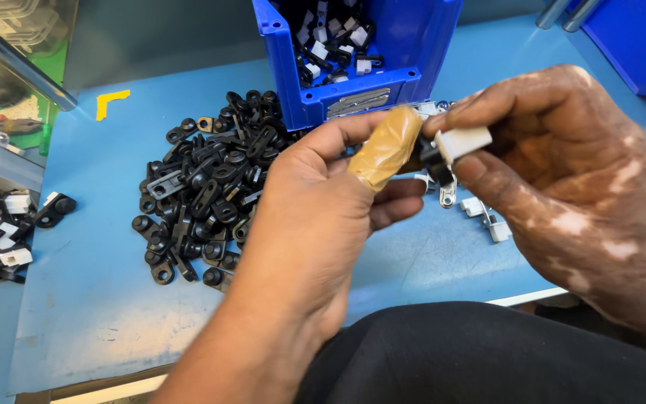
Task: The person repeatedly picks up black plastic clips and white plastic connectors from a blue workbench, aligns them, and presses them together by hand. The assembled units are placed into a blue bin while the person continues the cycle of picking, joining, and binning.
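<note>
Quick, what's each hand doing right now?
Left hand: closed, taped thumb and fingers pinching the black clip.
Right hand: closed, pinching the white piece on that same clip.

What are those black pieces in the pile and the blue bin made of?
Black pieces: probably moulded plastic, with a dull sheen and uniform colour; a few show metal-looking eyelets. Blue bin: rigid plastic by its look, smooth and slightly glossy, with moulded ribs at the front.

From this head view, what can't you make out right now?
- Small black-and-white plastic clip: mostly covered by both hands' fingers.
- Left hand: taped thumb hides its grip.
- Right hand: wrist cut off by the frame edge.
- Blue plastic bin: top cut off; contents partly unseen.
</note>
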